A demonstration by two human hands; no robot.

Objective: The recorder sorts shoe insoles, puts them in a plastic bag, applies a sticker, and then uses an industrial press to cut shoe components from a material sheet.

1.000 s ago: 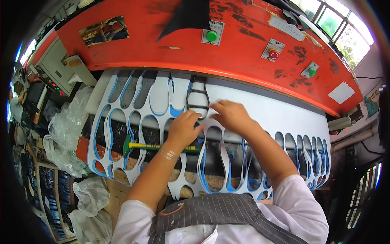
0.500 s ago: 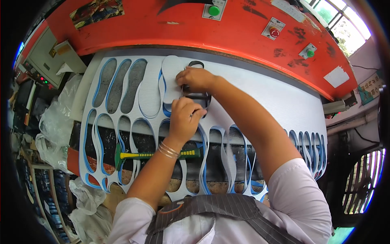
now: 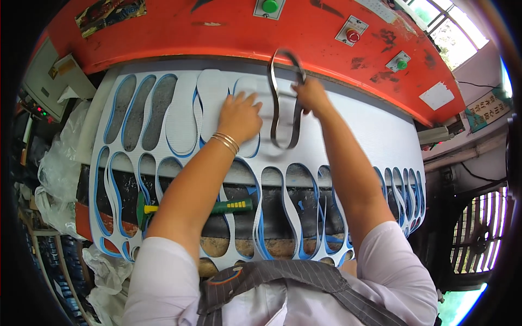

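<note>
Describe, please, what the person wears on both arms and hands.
Both forearms are bare, with no gloves. The left hand has thin gold-coloured metal bangles at its wrist. The right hand wears nothing. Short pale pink sleeves cover the upper arms.

Labels and a sign around the orange machine

Far up-left of the left fingers (image 3: 247, 100), a multicoloured sticker (image 3: 110, 12); right of the right fingers (image 3: 300, 87), a white label (image 3: 436, 96); farther right, a green-and-red wall sign (image 3: 485, 110).
</note>
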